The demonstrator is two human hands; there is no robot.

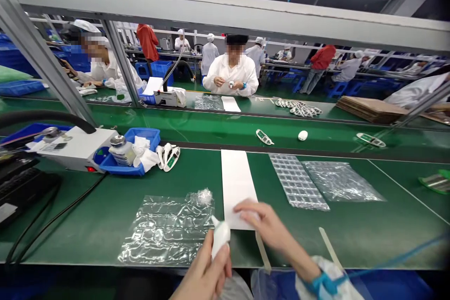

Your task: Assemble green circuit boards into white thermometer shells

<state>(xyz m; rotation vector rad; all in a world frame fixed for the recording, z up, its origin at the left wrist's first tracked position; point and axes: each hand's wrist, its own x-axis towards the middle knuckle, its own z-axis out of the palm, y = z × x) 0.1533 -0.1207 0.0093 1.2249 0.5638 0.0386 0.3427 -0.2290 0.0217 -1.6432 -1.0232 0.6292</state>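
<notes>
My left hand (213, 262) is closed around a white rounded plastic part (221, 236) with a narrow tip pointing up and left, near the front edge of the green table. To its right, my right hand (263, 220) hovers over the lower end of a white paper strip (239, 173), its fingers slightly bent and parted; nothing shows between them. A blue band circles the right wrist. Left of the hands lies a clear plastic sheet (161, 234) with a small clump of clear film (203, 197) on its upper corner.
A blue tray (123, 167) holds a metal-capped jar and white tissue, beside white parts (170, 155) and a white machine (77, 147). A tray sheet (297, 180) and plastic bags (342, 180) lie right. Parts rest on the belt (197, 127); a person (230, 72) sits opposite.
</notes>
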